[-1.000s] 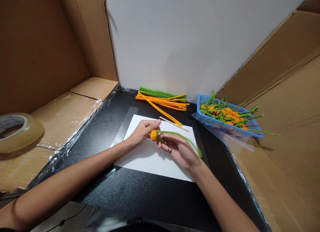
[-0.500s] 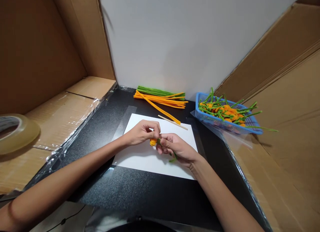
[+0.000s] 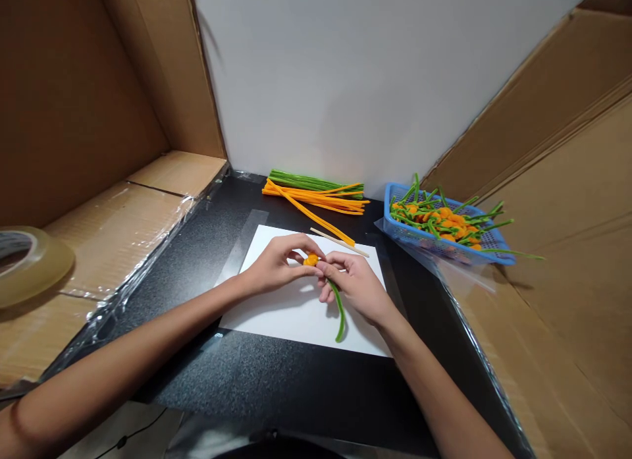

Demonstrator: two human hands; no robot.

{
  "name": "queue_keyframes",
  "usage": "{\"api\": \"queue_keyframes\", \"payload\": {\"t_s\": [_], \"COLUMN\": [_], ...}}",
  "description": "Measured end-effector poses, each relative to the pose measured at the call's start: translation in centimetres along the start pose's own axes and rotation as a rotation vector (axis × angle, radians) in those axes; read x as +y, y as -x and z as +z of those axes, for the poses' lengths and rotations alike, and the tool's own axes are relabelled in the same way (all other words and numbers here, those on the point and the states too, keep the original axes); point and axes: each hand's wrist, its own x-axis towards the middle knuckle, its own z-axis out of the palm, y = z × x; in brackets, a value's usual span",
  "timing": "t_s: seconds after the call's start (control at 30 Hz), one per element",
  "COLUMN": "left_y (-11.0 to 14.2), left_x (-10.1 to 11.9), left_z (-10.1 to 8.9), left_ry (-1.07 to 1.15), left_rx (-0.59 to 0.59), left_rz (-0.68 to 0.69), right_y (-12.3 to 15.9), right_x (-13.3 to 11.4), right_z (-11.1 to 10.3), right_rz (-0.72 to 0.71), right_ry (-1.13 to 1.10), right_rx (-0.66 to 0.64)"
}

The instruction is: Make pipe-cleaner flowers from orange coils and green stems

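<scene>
Both hands are pinched shut in a firm two-hand hold. Your left hand (image 3: 276, 267) has thumb + fingertips closed on the orange pipe-cleaner coil (image 3: 311, 260), and your right hand (image 3: 353, 286) pinches the green pipe-cleaner stem (image 3: 339, 312) right under it, fingertips up against the coil. Coil sits btwn both sets of fingertips, above the white paper sheet (image 3: 276, 314), approx mid-sheet, toward the top edge. Stem runs down out of your right hand, curves a bit, tip ending near the sheet's lower edge; can't tell if it rests on the paper or is held just off it.

Progress, as far as it shows: this piece is in hand w/ coil on stem, but your fingers hide the join, so can't tell how tight it is. Blue plastic basket (image 3: 386, 202) at top right of the black table (image 3: 296, 380) holds a big heap of made-up pieces, orange heads on green stems, too tangled to count, some stems sticking past the rim. Left over: green pipe-cleaner bundle (image 3: 316, 180) and orange pipe-cleaner bundle (image 3: 316, 199) by the white wall (image 3: 370, 83), plus one long orange pipe cleaner (image 3: 311, 215) angled from the bundle toward the sheet. Wooden stick (image 3: 340, 242) lies across the sheet's top edge, just beside that orange end. Roll of clear tape (image 3: 29, 265) sits off left on the cardboard (image 3: 113, 248).
</scene>
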Motion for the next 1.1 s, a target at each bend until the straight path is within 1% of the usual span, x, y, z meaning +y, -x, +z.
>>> {"api": "queue_keyframes", "payload": {"t_s": [0.07,0.17,0.23,0.27,0.33,0.4,0.47,0.53,0.57,0.63,0.7,0.8,0.9,0.97,1.0,1.1], "left_y": [0.1,0.3,0.5,0.7,1.1,1.5,1.7,1.7,1.6,1.4,1.2,1.0,0.9,0.9,0.9,0.7], "left_x": [0.2,0.3,0.2,0.1,-0.1,-0.2,-0.1,0.2,0.3,0.6,0.8,0.9,0.9,0.9,0.9,0.5], "left_z": [0.3,0.9,1.6,2.0,2.8,3.5,4.0,4.2,4.1,3.8,3.5,3.2,3.4,3.6,3.7,3.8], "left_ry": [0.005,0.012,-0.015,-0.043,-0.116,-0.181,-0.183,-0.121,-0.085,-0.050,-0.076,-0.100,-0.040,0.007,0.034,0.155], "left_rx": [0.025,0.080,0.142,0.180,0.259,0.329,0.387,0.430,0.437,0.422,0.367,0.288,0.301,0.327,0.336,0.342], "left_rz": [0.011,-0.016,-0.026,-0.023,0.012,0.071,0.095,0.052,0.018,-0.043,-0.075,-0.098,-0.110,-0.115,-0.119,-0.166], "right_y": [0.1,0.2,0.3,0.3,0.3,0.2,0.2,0.3,0.4,0.6,0.9,1.0,1.0,1.0,1.0,0.9], "right_x": [0.0,-0.1,-0.3,-0.4,-0.5,-0.5,-0.5,-0.5,-0.4,-0.3,0.0,0.3,0.4,0.3,0.2,0.2], "right_z": [-0.1,0.0,0.2,0.3,0.6,0.9,1.2,1.5,1.7,1.8,1.7,1.3,0.8,0.6,0.4,0.0], "right_rz": [-0.044,-0.207,-0.283,-0.296,-0.278,-0.245,-0.235,-0.272,-0.308,-0.405,-0.512,-0.659,-0.798,-0.863,-0.873,-0.823], "right_ry": [0.080,0.303,0.399,0.406,0.349,0.257,0.187,0.188,0.231,0.404,0.634,0.949,1.201,1.295,1.304,1.225], "right_rx": [0.062,0.181,0.254,0.284,0.324,0.326,0.319,0.345,0.370,0.422,0.454,0.469,0.478,0.466,0.456,0.422]}}
